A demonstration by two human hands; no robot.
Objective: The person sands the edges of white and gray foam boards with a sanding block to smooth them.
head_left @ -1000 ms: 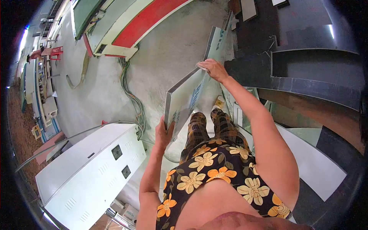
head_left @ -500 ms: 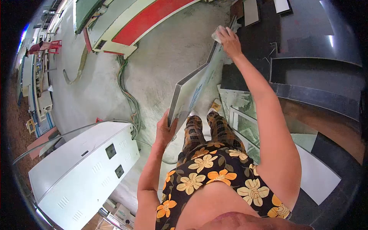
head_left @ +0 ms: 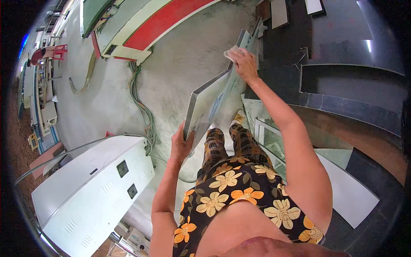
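A long panel [head_left: 209, 96] with a grey edge, a notch in its outline and blue print on its film-like face stands on edge in front of me, running from lower left to upper right. My left hand [head_left: 183, 143] grips its near end, thumb on the printed side and fingers round the other. My right hand [head_left: 242, 64] is closed on a whitish crumpled cloth [head_left: 232, 53], pressed at the panel's upper edge, short of the far end.
A white cabinet [head_left: 94, 180] with vents stands at lower left. A red and white machine [head_left: 167, 21] is at the top, with cables [head_left: 143, 111] on the floor. Dark slabs [head_left: 351, 81] and a white board [head_left: 349, 192] lie right. A red chair [head_left: 60, 52] stands far left.
My right hand with the cloth has slid down along the panel's edge toward me, showing more of the far end. My left hand and the panel have shifted slightly left.
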